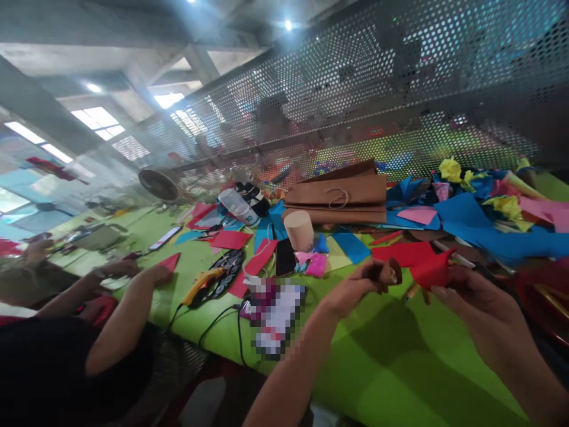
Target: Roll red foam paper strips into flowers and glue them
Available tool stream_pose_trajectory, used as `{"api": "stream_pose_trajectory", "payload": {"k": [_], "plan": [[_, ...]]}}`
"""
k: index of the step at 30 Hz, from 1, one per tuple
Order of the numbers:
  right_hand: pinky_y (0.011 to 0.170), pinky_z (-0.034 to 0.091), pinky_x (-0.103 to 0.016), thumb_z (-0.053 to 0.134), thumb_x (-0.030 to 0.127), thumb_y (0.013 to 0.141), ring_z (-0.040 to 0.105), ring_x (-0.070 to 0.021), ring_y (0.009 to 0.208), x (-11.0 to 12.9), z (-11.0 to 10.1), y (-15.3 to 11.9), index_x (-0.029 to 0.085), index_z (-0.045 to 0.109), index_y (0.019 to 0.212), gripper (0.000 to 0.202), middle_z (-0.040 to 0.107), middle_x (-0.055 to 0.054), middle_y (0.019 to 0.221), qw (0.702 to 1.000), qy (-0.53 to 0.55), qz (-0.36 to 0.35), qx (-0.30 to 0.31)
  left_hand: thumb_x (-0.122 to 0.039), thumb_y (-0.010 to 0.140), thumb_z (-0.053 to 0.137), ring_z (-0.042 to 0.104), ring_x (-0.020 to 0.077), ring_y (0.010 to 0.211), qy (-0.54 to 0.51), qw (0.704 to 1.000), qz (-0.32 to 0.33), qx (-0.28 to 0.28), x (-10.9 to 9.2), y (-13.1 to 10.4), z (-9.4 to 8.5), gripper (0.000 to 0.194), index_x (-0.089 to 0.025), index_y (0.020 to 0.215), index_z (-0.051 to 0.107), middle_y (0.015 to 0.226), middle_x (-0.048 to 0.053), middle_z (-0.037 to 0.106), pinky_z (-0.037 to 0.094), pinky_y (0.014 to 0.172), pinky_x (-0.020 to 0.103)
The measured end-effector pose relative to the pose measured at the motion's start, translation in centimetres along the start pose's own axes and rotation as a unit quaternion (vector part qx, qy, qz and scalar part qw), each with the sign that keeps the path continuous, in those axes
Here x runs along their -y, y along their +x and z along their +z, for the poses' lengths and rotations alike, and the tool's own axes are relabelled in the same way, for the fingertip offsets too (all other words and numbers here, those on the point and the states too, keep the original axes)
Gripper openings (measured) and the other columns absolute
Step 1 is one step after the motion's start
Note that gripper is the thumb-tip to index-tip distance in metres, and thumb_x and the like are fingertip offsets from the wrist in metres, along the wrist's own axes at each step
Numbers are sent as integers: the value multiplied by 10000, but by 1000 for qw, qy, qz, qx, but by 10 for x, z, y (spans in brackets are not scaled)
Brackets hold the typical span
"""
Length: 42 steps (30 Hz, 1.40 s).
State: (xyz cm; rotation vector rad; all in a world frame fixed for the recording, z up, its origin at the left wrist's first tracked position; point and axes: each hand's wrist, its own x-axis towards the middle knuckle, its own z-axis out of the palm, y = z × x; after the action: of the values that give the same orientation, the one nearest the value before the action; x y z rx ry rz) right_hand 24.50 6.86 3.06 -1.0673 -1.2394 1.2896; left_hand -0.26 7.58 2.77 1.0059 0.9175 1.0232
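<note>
Over the green table (368,379), my left hand (358,287) is closed around a small brown rolled paper piece (392,273). Close by on the right, my right hand (473,290) pinches a folded red paper piece (430,270) between thumb and fingers. The two pieces are apart, with a small gap between them. Behind them lies a flat red sheet (402,254). A pencil-like stick (412,292) shows below the gap, partly hidden.
A yellow glue gun (203,286), a phone (280,320) and black cables lie left of my arm. Farther back are a beige cylinder (299,231), brown folded paper (335,198) and blue paper (475,222). At the left, another person's hand holds red paper (171,262).
</note>
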Motion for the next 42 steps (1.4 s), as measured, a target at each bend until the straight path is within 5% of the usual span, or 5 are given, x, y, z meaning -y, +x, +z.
{"api": "stream_pose_trajectory", "payload": {"k": [5,12,19,34,42], "plan": [[860,512,-324,834,507,818,672,-263,995,7,2,-2,282,783,1011,301,772,-21,1071,995,-90,-30,27,-200,630,704,576,200,962,18,999,-48,15,11,0,8,396,-179,1026,711,1045,62,703,445,896,319],[759,507,-325,778,524,862,655,-227,803,25,13,-4,223,773,857,301,756,-42,852,978,-164,-125,13,-251,801,643,599,229,1149,146,988,-30,49,0,-8,22,704,-223,1494,522,1327,78,646,435,1084,391],[688,500,-327,768,461,897,653,-214,726,18,15,-1,253,775,824,220,743,-17,780,962,-195,-191,18,-180,875,553,611,253,1216,327,941,27,75,-12,-17,37,609,-227,1481,520,1340,77,674,451,1100,399],[758,535,-350,618,253,1017,673,-234,928,10,10,4,268,757,1012,139,711,-70,1022,878,-317,-344,104,-422,771,861,542,226,1116,56,991,-38,117,13,-12,25,807,-238,1489,543,1295,82,609,443,1017,359],[748,538,-350,667,252,979,668,-229,903,4,9,4,244,729,867,129,681,-60,986,896,-311,-290,124,-715,836,739,538,175,904,109,991,-55,61,12,-16,31,798,-187,1422,615,1092,73,621,455,857,332]]}}
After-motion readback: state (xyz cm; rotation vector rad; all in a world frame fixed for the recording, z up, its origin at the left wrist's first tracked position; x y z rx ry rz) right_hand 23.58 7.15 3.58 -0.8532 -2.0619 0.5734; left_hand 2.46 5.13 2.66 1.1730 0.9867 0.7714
